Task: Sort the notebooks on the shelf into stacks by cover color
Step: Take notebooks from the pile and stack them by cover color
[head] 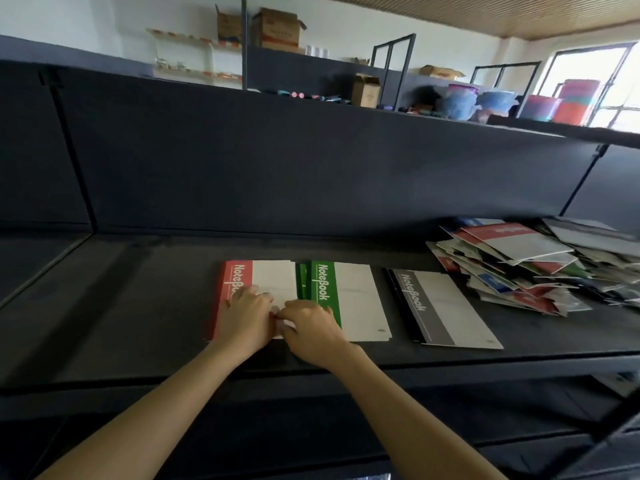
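Three notebook stacks lie side by side on the dark shelf (138, 306): a red stack (266, 275), a green stack (353, 292) and a black stack (446, 310). My left hand (246, 317) rests flat on the red stack's top cover. My right hand (308, 327) lies at the red stack's right edge, next to the green stack, its fingers curled against the cover's edge. A loose heap of mixed notebooks (526, 261) sits at the right end of the shelf.
A dark back panel (311, 174) rises behind the shelf. Above it an upper shelf carries cardboard boxes (365, 90) and coloured tubs (457, 100). The left part of the shelf is bare dark surface.
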A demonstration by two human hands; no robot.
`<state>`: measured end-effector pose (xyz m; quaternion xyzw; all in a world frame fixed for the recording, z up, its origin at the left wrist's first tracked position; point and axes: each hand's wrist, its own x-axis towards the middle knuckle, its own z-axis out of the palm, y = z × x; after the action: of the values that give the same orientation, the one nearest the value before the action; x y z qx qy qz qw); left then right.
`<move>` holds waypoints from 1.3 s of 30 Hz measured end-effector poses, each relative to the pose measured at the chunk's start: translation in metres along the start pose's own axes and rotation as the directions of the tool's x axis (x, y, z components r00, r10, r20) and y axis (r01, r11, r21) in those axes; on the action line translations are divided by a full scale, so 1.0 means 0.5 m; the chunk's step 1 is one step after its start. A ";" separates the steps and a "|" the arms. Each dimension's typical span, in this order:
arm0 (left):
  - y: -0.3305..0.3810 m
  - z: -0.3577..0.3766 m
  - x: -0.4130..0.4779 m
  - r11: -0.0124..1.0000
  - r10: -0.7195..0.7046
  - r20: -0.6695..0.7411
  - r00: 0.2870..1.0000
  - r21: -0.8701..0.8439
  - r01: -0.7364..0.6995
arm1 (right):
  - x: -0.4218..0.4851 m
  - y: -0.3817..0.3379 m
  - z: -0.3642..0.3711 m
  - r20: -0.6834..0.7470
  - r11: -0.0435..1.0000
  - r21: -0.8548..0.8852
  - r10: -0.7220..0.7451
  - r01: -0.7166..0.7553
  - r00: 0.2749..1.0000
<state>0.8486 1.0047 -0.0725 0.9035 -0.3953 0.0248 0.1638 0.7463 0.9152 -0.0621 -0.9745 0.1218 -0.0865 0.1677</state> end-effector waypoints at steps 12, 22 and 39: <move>0.281 0.083 0.086 0.955 0.286 0.057 0.956 -0.101 -0.280 | -0.100 0.249 -0.113 -0.117 0.956 -0.009 0.290 -0.293 0.950; 0.492 0.145 0.161 0.910 0.413 0.100 0.905 -0.080 -0.406 | -0.154 0.449 -0.251 -0.177 0.915 -0.109 0.367 -0.389 0.913; 0.627 0.206 0.223 0.927 0.369 0.093 0.925 -0.110 -0.359 | -0.148 0.681 -0.394 -0.381 0.772 -0.082 0.560 -0.630 0.736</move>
<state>0.6903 0.6947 -0.0638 0.8059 -0.5655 -0.0140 0.1748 0.5633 0.5637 -0.0070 -0.8657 0.4633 -0.1792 0.0615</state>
